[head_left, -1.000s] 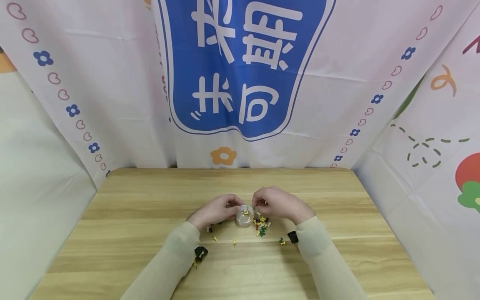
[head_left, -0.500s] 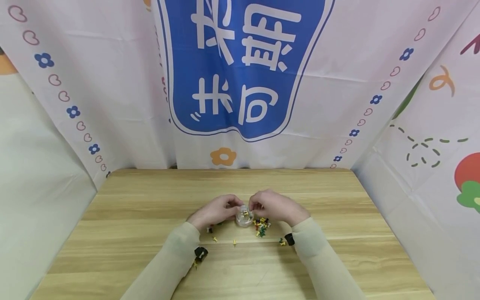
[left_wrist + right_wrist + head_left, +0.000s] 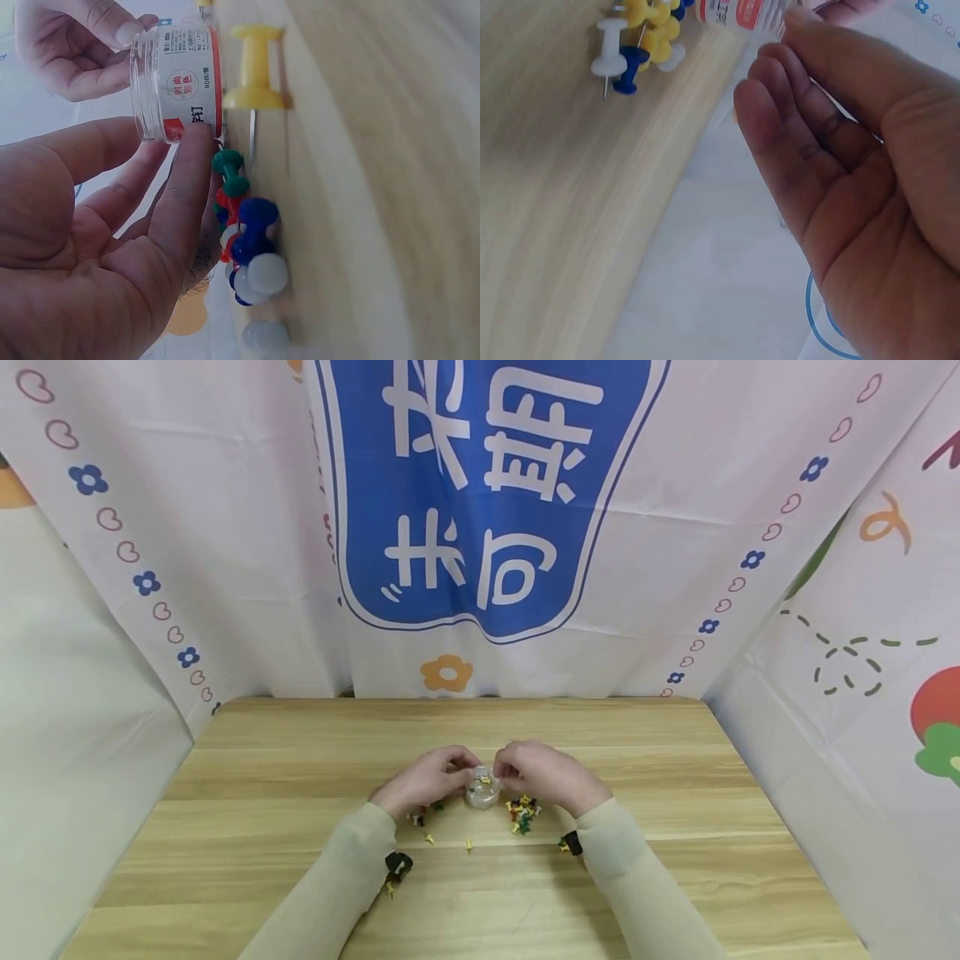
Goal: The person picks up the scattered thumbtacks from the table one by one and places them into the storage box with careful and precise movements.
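A clear jar [image 3: 482, 795] with a few pins inside stands on the table, its red-and-white label [image 3: 181, 79] facing the left wrist camera. The left hand [image 3: 426, 782] grips the jar's side between thumb and fingers. At the rim's right side is the right hand [image 3: 552, 777], thumb near the bent fingers; in the right wrist view its thumb tip reaches the jar [image 3: 739, 13]. Whether it pinches a pin is hidden. Mixed push pins [image 3: 523, 814] lie heaped beside the jar, below the right hand.
More pins lie near the left hand, including a yellow one [image 3: 255, 71] and a green one [image 3: 231, 171]. Single yellow pins [image 3: 469, 846] are scattered toward the front. Black objects [image 3: 398, 865] sit at both sleeves. A patterned cloth [image 3: 300, 635] hangs behind the wooden table [image 3: 300, 727].
The right hand has moved left from above the heap to the jar's rim. The jar and left hand have shifted slightly left and away from the front edge.
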### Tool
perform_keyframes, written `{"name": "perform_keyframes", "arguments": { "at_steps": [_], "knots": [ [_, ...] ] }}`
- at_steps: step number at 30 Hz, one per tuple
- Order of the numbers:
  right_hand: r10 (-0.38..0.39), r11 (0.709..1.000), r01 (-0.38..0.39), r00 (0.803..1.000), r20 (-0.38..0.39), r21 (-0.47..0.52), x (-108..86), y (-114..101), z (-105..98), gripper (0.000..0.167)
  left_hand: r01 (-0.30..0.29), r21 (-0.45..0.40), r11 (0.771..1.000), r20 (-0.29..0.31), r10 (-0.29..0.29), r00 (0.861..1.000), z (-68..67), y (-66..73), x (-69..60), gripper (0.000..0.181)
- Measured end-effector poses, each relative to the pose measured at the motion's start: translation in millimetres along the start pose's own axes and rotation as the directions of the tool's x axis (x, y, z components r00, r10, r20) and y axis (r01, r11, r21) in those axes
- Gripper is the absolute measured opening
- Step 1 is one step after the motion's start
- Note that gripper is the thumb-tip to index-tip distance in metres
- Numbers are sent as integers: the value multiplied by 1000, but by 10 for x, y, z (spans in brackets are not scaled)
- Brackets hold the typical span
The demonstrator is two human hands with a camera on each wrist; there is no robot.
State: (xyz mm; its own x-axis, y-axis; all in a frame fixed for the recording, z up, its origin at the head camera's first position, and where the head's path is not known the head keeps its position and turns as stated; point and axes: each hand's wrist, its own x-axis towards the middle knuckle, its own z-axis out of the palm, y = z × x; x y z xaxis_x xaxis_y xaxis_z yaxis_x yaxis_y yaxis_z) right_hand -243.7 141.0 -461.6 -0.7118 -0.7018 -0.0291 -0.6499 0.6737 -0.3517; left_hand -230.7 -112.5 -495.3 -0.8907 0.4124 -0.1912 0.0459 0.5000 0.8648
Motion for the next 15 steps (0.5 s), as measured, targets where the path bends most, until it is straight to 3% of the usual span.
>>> {"name": "perform_keyframes", "arguments": {
  "at_steps": [5,15],
  "knots": [
    [26,999,-26,1000,-15,-22,7,-35,21,7,15,-34,999,-8,-15,1000,3,-2,9,24],
    [36,999,-36,999,-16,-7,14,-28,24,8,24,16,1000,-33,-23,999,1,5,4,20]
  ]
}}
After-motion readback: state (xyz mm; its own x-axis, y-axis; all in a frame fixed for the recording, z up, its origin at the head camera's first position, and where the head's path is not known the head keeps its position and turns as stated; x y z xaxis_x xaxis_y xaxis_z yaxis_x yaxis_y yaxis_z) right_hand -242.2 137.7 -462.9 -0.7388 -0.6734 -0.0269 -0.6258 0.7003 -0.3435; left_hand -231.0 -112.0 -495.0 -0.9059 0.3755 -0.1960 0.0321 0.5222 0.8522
